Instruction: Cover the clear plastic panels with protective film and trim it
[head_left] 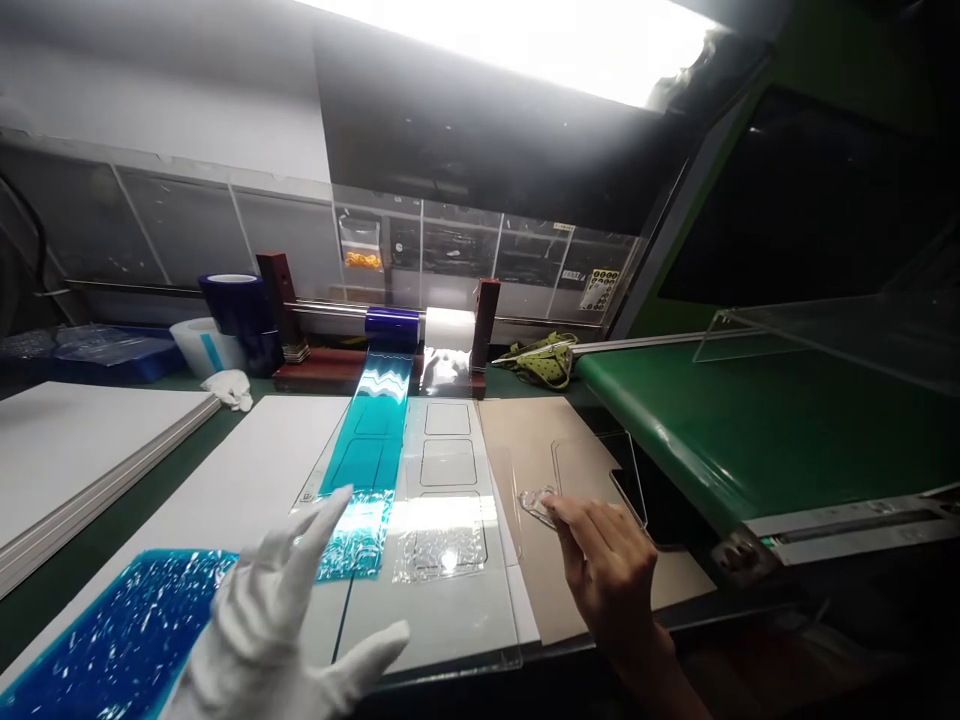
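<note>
My left hand wears a white glove and is open, thumb and fingers spread, in front of the blue film strip. That strip runs down from a dark blue film roll and ends in a crinkled, shiny stretch. Beside it, clear film comes off a pale roll over a sheet with rounded rectangle outlines. My bare right hand pinches a small clear plastic piece over the brown board; its exact kind is unclear. A transparent plate lies around there too.
Crinkled blue film lies at the front left, near a stack of white sheets. Spare tape rolls stand left of the wooden roll stand. To the right is a green conveyor belt; a yellow-green cloth lies behind.
</note>
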